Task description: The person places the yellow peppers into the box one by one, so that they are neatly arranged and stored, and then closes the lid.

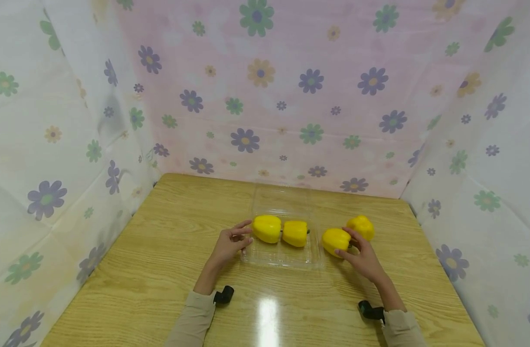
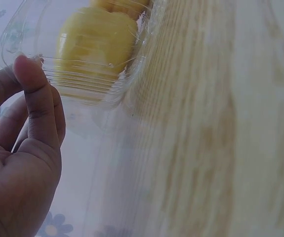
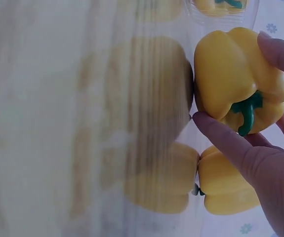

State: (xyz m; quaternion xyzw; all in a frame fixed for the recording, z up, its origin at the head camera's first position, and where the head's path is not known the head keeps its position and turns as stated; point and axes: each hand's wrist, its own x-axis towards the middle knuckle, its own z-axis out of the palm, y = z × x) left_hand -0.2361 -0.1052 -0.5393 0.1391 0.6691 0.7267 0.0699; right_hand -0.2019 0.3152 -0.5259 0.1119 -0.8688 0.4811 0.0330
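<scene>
A clear plastic container [image 1: 282,264] lies on the table with its lid [image 1: 282,197] folded back behind it. Inside sit two yellow bell peppers, a left one [image 1: 266,229] and a right one [image 1: 295,233], side by side. At the container's left edge, my left hand [image 1: 227,245] pinches the rim between thumb and fingers. My right hand [image 1: 364,262] grips another yellow bell pepper [image 1: 335,241] just right of the container; its green stem [image 3: 248,111] faces my palm in the right wrist view. Beyond that hand a further yellow bell pepper [image 1: 361,226] rests on the table.
The wooden table [image 1: 169,279] has flowered cloth [image 1: 282,86] hanging behind it and along both sides. Black wrist mounts, one on the left [image 1: 224,295] and one on the right [image 1: 371,311], stick out from my sleeves. Light glares on the front of the tabletop.
</scene>
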